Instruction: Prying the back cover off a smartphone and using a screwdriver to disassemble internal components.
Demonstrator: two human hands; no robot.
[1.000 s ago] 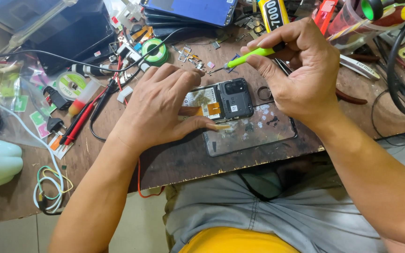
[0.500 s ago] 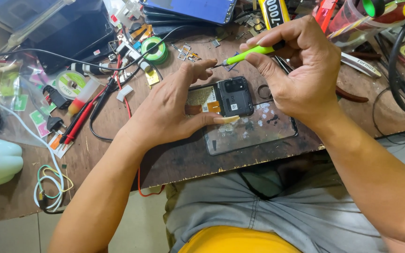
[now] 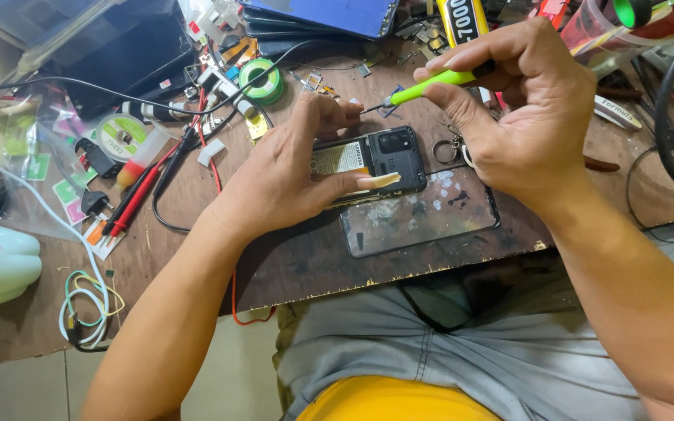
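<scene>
Left hand point(image 3: 286, 175) lies flat-curved over the opened black smartphone with its back cover removed point(image 3: 376, 160), thumb pressed along the phone's near edge and fingertips bearing on its far edge, so the phone is clamped between them against the worn brown wooden workbench point(image 3: 290, 257). Right hand point(image 3: 528, 117) is closed in a pinch around the slim lime-green precision screwdriver point(image 3: 423, 87), thumb and forefinger gripping the handle; the metal tip points toward 9 o'clock and sits just beyond the phone's far edge, near the left fingertips. Whether the tip touches anything cannot be told.

The phone lies at the bench centre, camera module facing up. At 5 o'clock from it, touching its near edge, lies a scuffed rectangular glass panel point(image 3: 423, 214). At 10 o'clock stands a green spool of wire point(image 3: 261, 80). At 9 o'clock lie red and black probe leads point(image 3: 138, 195). At 12 o'clock sits a blue tablet-like slab point(image 3: 329, 14).
</scene>
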